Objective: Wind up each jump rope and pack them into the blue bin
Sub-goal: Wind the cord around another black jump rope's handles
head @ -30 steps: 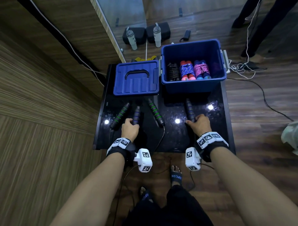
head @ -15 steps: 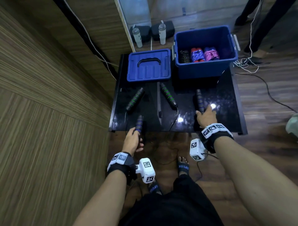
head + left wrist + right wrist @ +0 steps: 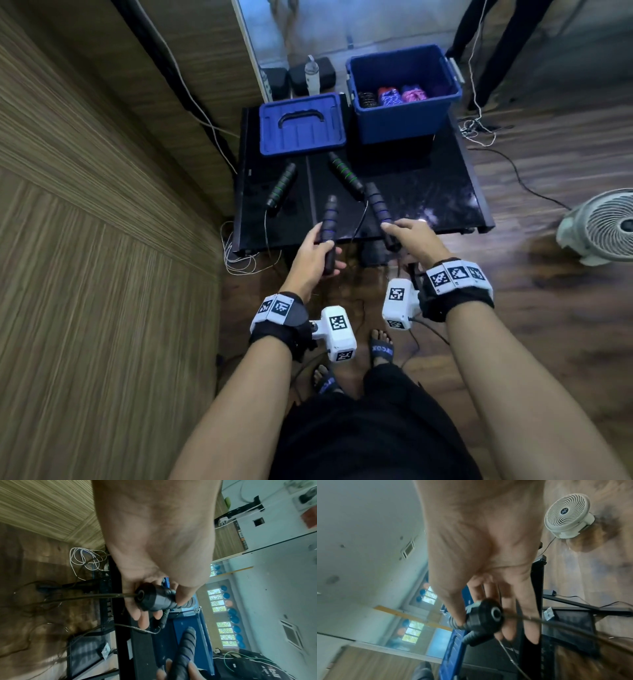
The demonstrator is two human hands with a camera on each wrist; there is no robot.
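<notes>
A black jump rope has two handles with blue rings. My left hand (image 3: 322, 251) grips one handle (image 3: 329, 219) near its cord end, off the table's front edge. My right hand (image 3: 394, 231) pinches the other handle (image 3: 376, 205) just to the right; both point toward the bin. In the left wrist view the fingers wrap the handle (image 3: 154, 599), and its cord runs off toward the floor. In the right wrist view thumb and fingers hold the handle's end cap (image 3: 486, 615). A second rope's green-ringed handles (image 3: 282, 186) (image 3: 344, 174) lie on the black table (image 3: 428, 192). The blue bin (image 3: 404, 116) holds three wound ropes (image 3: 390, 96).
The bin's blue lid (image 3: 301, 125) lies flat left of the bin. A white fan (image 3: 603, 226) stands on the floor at right. Loose white cable (image 3: 236, 253) lies by the table's left front corner. A wood wall runs along the left. Someone's legs (image 3: 496, 51) stand behind the bin.
Both hands have lifted the blue-ringed handles off the table and drawn them back toward me. The right handle has moved left, closer to the left one. My view has pulled back.
</notes>
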